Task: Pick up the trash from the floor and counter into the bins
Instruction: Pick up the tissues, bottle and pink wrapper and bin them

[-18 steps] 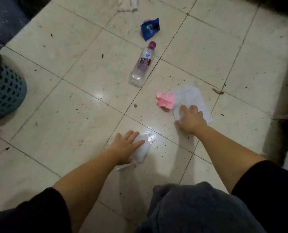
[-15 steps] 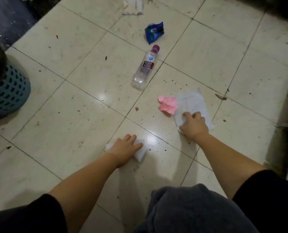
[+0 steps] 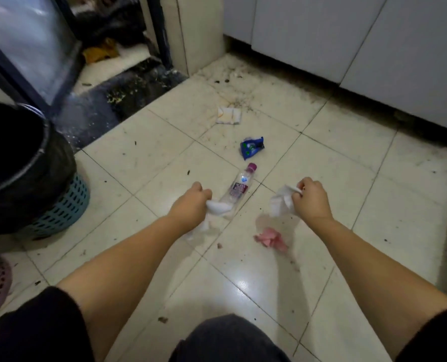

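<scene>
Left hand (image 3: 191, 205) clutches a limp white tissue (image 3: 217, 209), right hand (image 3: 312, 201) a crumpled white paper sheet (image 3: 281, 202); both probably light, soft, easily bunched anywhere

Both bare forearms reached forward and down from black sleeves, the arms well apart. The left hand (image 3: 191, 203) was curled into a fist, knuckles up, clenched around a white tissue (image 3: 215, 208) that trailed below the wrist. The right hand (image 3: 311, 198) was likewise closed, its fingers (image 3: 299, 191) pinching a crumpled white paper (image 3: 281, 202) that hung to its inner side.
</scene>
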The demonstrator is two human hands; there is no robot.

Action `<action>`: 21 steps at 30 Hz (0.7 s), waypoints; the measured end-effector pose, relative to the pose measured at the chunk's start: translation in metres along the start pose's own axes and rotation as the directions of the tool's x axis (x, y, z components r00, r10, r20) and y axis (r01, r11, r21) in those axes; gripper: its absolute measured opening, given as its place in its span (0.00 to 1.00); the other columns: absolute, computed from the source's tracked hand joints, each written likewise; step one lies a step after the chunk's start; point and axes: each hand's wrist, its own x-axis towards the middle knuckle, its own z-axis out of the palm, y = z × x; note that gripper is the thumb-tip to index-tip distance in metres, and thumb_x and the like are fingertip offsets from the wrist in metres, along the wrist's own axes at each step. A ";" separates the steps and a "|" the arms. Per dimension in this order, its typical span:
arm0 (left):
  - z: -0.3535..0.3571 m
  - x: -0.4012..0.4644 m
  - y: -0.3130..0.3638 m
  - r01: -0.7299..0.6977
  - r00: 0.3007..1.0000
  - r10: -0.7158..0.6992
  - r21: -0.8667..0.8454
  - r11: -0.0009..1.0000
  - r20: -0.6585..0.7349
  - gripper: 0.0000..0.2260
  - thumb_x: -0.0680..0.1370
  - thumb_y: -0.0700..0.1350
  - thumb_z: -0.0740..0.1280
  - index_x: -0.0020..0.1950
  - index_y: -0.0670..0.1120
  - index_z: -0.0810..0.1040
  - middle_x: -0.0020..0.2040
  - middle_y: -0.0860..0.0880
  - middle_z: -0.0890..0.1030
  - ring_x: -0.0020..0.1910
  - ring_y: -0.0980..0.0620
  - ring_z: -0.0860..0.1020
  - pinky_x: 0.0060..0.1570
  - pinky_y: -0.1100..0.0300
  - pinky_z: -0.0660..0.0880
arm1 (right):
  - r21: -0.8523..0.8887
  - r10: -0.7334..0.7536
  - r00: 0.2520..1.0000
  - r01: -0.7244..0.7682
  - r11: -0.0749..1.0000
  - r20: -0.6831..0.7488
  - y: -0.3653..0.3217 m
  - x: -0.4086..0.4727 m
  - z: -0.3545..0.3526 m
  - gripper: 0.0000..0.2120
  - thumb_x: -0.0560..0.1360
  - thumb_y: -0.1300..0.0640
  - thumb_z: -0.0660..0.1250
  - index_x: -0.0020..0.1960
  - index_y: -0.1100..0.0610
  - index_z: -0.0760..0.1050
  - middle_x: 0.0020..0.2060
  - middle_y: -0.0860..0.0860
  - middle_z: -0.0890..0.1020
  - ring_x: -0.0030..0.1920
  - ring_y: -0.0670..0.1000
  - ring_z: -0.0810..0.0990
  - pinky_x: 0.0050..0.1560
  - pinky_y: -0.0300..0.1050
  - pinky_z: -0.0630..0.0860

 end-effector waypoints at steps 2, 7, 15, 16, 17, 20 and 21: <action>-0.040 0.010 -0.002 -0.018 0.995 0.015 -0.033 0.999 -0.095 0.09 0.78 0.39 0.60 0.56 0.38 0.75 0.56 0.38 0.71 0.47 0.39 0.75 0.49 0.48 0.74 | 0.037 -0.085 0.995 0.086 0.996 -0.049 -0.047 0.012 -0.009 0.08 0.73 0.67 0.60 0.51 0.67 0.74 0.52 0.64 0.75 0.41 0.55 0.70 0.44 0.45 0.67; -0.136 0.002 -0.065 -0.057 0.958 0.035 -0.070 0.996 -0.285 0.09 0.79 0.41 0.60 0.57 0.40 0.74 0.53 0.44 0.69 0.44 0.45 0.71 0.51 0.52 0.72 | 0.162 -0.308 0.942 0.327 0.931 -0.129 -0.186 0.008 0.011 0.03 0.73 0.66 0.59 0.44 0.59 0.71 0.46 0.57 0.73 0.41 0.54 0.70 0.42 0.48 0.69; -0.239 -0.063 -0.256 0.087 0.885 -0.081 -0.007 0.996 -0.458 0.06 0.77 0.40 0.62 0.52 0.41 0.75 0.51 0.43 0.70 0.45 0.43 0.73 0.49 0.51 0.72 | 0.240 -0.600 0.795 0.603 0.761 -0.093 -0.388 -0.060 0.115 0.05 0.74 0.64 0.61 0.42 0.56 0.68 0.41 0.53 0.72 0.39 0.49 0.68 0.32 0.33 0.60; -0.246 -0.068 -0.283 0.098 0.881 -0.083 0.008 0.995 -0.465 0.06 0.77 0.39 0.62 0.51 0.40 0.75 0.52 0.41 0.71 0.45 0.41 0.74 0.47 0.49 0.72 | 0.240 -0.641 0.762 0.641 0.729 -0.086 -0.412 -0.067 0.129 0.05 0.74 0.64 0.61 0.43 0.56 0.69 0.41 0.52 0.72 0.39 0.49 0.68 0.32 0.33 0.61; -0.251 -0.072 -0.308 0.107 0.880 -0.084 0.021 0.994 -0.467 0.06 0.76 0.38 0.62 0.51 0.39 0.75 0.52 0.39 0.72 0.45 0.39 0.74 0.46 0.47 0.73 | 0.233 -0.685 0.725 0.680 0.695 -0.073 -0.435 -0.073 0.143 0.04 0.73 0.64 0.61 0.43 0.56 0.69 0.42 0.52 0.72 0.41 0.50 0.69 0.33 0.34 0.62; -0.248 -0.071 -0.375 0.159 0.886 -0.131 0.026 0.987 -0.445 0.06 0.76 0.39 0.61 0.49 0.38 0.75 0.50 0.38 0.71 0.45 0.38 0.75 0.45 0.45 0.73 | 0.171 -0.780 0.625 0.767 0.619 0.024 -0.489 -0.081 0.194 0.04 0.73 0.64 0.62 0.47 0.60 0.72 0.45 0.55 0.72 0.45 0.54 0.72 0.41 0.42 0.68; -0.240 -0.068 -0.394 0.188 0.894 -0.165 0.014 0.982 -0.417 0.06 0.77 0.40 0.61 0.49 0.38 0.74 0.51 0.37 0.71 0.46 0.38 0.75 0.46 0.45 0.73 | 0.127 -0.797 0.597 0.786 0.605 0.096 -0.501 -0.082 0.214 0.05 0.73 0.63 0.62 0.48 0.61 0.73 0.46 0.58 0.74 0.48 0.57 0.73 0.44 0.46 0.70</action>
